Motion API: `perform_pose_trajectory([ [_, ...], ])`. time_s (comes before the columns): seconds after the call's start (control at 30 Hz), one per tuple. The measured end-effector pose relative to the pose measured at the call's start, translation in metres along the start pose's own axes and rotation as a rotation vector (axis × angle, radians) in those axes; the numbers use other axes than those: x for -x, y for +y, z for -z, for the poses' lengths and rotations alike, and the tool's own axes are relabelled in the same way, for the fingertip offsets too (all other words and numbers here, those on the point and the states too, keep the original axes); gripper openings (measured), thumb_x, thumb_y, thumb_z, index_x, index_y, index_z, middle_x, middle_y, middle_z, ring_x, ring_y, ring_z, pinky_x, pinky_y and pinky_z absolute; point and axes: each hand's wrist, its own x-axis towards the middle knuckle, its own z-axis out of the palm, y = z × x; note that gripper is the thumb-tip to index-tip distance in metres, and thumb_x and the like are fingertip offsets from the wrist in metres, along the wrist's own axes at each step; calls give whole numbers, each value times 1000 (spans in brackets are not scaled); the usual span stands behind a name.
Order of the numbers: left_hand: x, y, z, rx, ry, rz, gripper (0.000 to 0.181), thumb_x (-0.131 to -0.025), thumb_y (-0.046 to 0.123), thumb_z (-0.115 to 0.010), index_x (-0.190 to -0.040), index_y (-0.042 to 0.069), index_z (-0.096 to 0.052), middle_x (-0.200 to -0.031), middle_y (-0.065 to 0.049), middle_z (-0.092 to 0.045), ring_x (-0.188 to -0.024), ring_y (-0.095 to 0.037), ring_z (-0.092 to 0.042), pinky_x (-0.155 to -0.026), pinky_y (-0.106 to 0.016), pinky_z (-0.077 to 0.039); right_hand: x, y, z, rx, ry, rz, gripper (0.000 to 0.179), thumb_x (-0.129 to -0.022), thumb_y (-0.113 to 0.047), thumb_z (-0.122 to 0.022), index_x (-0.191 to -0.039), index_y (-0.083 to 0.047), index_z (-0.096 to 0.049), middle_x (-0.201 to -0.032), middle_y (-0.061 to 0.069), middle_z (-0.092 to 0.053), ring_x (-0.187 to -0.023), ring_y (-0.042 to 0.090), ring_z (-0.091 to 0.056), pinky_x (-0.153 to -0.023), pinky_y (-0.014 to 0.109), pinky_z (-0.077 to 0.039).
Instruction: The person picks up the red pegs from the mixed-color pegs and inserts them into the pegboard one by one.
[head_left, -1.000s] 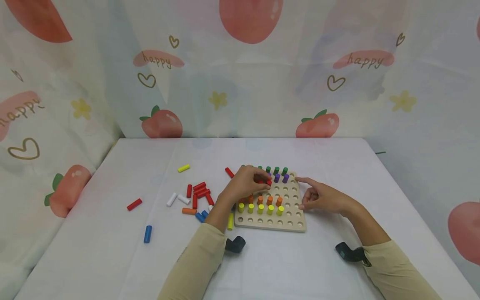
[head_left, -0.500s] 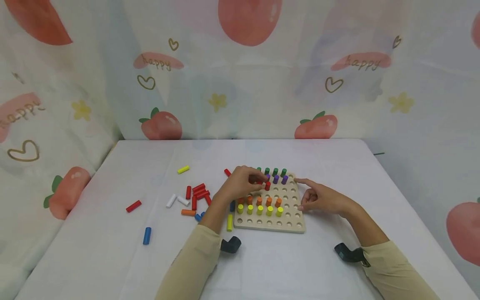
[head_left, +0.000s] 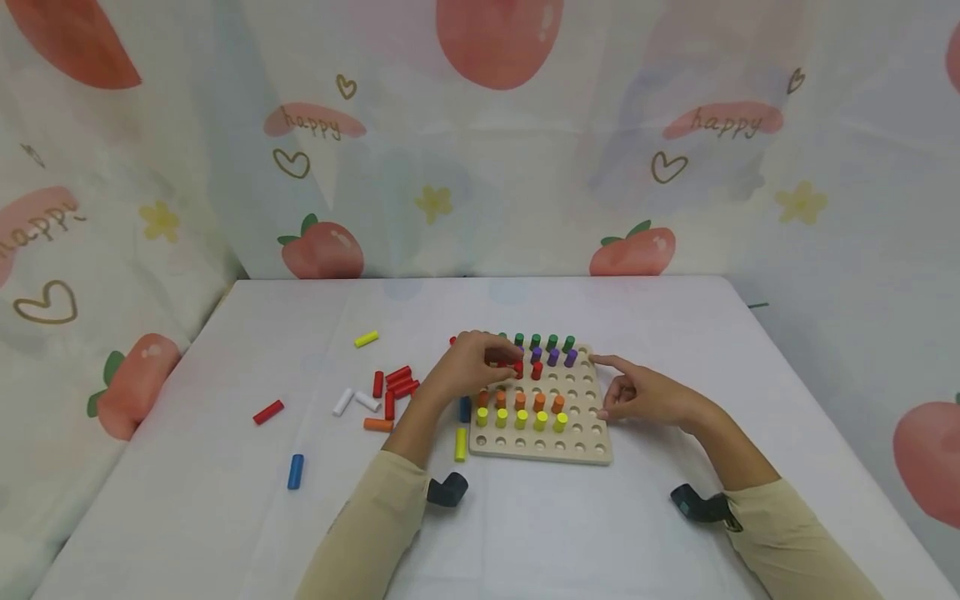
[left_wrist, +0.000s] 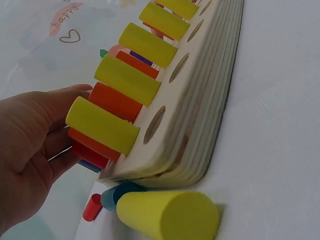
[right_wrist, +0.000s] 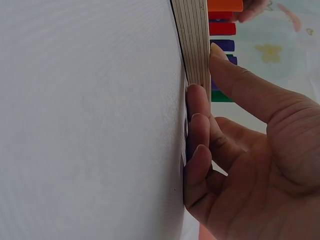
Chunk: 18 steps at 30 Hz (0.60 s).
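Note:
A wooden pegboard (head_left: 540,448) lies on the table, with rows of green, purple, red, orange and yellow pegs standing in it. My left hand (head_left: 472,367) is over its left half, thumb and forefinger loosely curved either side of an upright red peg (head_left: 518,369). Another red peg (head_left: 537,370) stands just right of those fingers. In the left wrist view, yellow pegs (left_wrist: 102,125) partly hide the left fingertips. My right hand (head_left: 648,396) holds the board's right edge, forefinger at the far corner. The right wrist view shows the thumb at the top edge, curled fingers against the side.
Loose red pegs (head_left: 402,383) lie in a cluster left of the board, with white pegs (head_left: 343,401) and an orange peg (head_left: 378,425) close by. A yellow peg (head_left: 461,444) lies against the board's left side. A blue peg (head_left: 296,472) lies farther left.
My left hand has moved left along the red row, leaving a red peg upright in its hole. The right hand keeps its place at the board's edge.

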Motion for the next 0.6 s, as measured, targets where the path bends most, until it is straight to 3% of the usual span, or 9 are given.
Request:
perform_pose_trajectory([
  [0.37, 8, -16, 13, 2, 7, -18, 30, -94, 14, -80, -123, 13, -76, -114, 5, -73, -106, -12, -66, -95, -28, -53, 1, 0, -1, -22, -1, -7, 92, -90, -17, -83, -162, -7, -26, -90, 8, -64, -80, 24, -55, -72, 32, -46],
  [0.6, 15, -28, 28, 28, 66, -63, 31, -91, 15, -82, -121, 14, -77, -112, 6, -74, -104, -12, -66, -95, -30, -53, 1, -2, -2, -17, -1, 8, 92, -90, -17, -82, -162, -6, -26, -90, 8, -63, -80, 24, -55, -72, 33, -45],
])
